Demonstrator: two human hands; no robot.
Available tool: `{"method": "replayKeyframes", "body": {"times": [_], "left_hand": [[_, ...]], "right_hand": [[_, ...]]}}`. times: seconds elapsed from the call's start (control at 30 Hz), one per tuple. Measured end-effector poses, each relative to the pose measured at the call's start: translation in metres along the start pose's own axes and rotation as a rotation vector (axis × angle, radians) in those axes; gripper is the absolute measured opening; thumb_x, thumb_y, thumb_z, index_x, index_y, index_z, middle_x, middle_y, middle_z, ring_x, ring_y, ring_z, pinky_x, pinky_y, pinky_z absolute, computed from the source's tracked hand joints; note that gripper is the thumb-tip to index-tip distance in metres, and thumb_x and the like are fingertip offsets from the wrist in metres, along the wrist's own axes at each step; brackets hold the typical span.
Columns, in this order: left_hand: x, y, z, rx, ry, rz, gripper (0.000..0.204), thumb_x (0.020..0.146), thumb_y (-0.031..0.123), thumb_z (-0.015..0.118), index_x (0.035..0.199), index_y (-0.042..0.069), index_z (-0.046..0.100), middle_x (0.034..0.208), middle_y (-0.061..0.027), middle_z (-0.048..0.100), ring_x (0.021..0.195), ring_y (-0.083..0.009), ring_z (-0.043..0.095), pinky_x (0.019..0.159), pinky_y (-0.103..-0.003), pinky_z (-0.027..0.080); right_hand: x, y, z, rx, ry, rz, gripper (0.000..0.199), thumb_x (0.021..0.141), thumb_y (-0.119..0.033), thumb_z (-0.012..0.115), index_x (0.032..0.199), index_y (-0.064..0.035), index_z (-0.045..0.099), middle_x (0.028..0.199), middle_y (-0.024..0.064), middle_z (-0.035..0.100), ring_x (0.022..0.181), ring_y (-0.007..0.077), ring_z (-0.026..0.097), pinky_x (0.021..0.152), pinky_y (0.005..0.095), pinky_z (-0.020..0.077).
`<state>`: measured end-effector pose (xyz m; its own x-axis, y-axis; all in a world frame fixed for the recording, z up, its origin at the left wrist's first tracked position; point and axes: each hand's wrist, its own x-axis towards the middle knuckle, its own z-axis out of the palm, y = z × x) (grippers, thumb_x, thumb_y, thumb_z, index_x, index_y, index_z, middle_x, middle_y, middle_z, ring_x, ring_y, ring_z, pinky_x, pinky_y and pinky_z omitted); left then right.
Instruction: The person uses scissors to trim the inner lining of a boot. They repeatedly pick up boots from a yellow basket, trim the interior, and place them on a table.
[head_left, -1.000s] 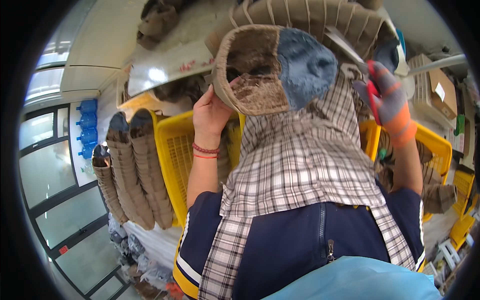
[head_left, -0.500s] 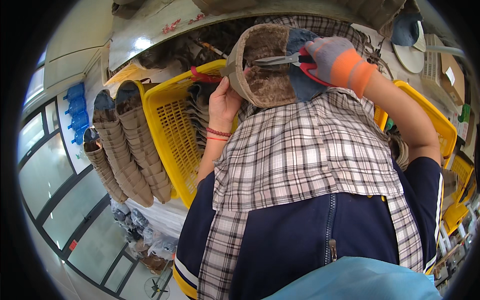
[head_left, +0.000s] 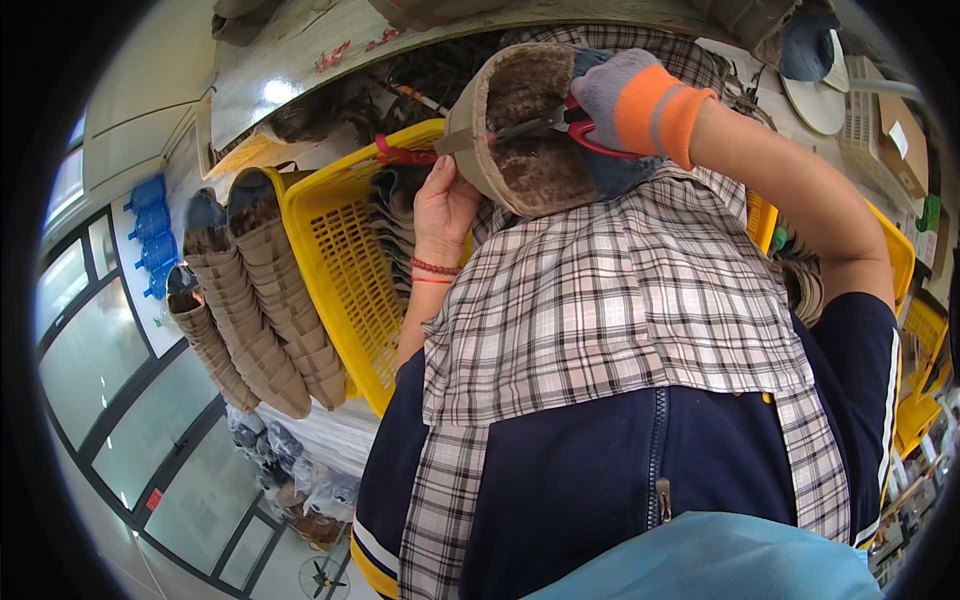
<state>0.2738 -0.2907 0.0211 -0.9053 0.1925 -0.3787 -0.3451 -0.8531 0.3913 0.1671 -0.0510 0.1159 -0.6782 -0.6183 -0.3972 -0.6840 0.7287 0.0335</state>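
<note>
head view, hands raised in front of the chest; i see the left hand, bare with 2 red bands at the wrist, clasping the outer left wall of a tan, fleece-lined slipper upper, fingers curled against its side; the upper is held up above the plaid apron, its open mouth turned toward the camera so the brown pile lining shows; the right hand, in a grey glove with an orange cuff, is clenched around the red handles of a pair of scissors; the metal blades reach leftward across the lining, inside the mouth of the upper; whether the blades are parted i cannot tell; just behind the left hand stands a yellow plastic basket with more uppers inside; left of it, 3 nested stacks of tan uppers lean side by side; 1 second yellow basket shows at the right, partly hidden by the right arm.
</note>
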Motion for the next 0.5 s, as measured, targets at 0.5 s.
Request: {"method": "replayKeyframes", "body": {"times": [0.5], "left_hand": [[0.004,0.000,-0.011,0.077,0.033,0.019,0.048,0.093,0.012,0.043,0.137,-0.002,0.028,0.141,-0.0280,0.026,0.133,-0.0336,0.026,0.110,-0.043,0.024]], "right_hand": [[-0.006,0.001,-0.017,-0.061,-0.063,0.006,0.021,0.075,-0.030,0.064,0.083,-0.0109,0.067,0.074,0.0078,0.065,0.070,0.0246,0.064,0.061,0.0354,0.0503]]}}
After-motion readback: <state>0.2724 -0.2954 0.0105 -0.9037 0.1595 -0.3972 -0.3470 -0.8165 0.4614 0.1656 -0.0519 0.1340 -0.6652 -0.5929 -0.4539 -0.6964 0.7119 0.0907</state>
